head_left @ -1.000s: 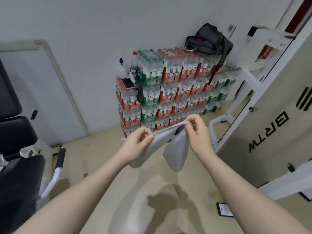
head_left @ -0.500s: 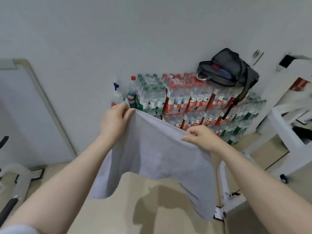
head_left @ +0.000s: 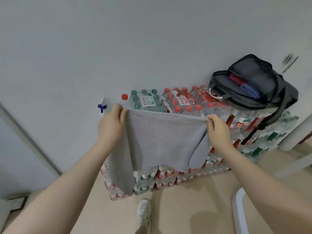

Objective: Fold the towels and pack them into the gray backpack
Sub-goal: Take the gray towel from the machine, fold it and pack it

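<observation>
A light grey towel [head_left: 162,141] hangs spread out in the air in front of me, its top edge stretched level. My left hand [head_left: 110,124] pinches the top left corner and my right hand [head_left: 218,130] pinches the top right corner. Loose flaps of the towel droop below each hand. The gray backpack [head_left: 263,92] lies open on top of the stacked water bottles at the upper right, beyond my right hand. Red and blue folded items show inside its opening.
A tall stack of shrink-wrapped water bottle packs [head_left: 185,105] stands against the white wall behind the towel. A blue-nozzled spray bottle [head_left: 102,108] sits at its left end. My shoe [head_left: 144,211] is on the beige floor; a white frame [head_left: 239,208] rises at lower right.
The towel went from bunched between my close-together hands to pulled wide and taut. My view rose and came closer to the bottle stack and backpack.
</observation>
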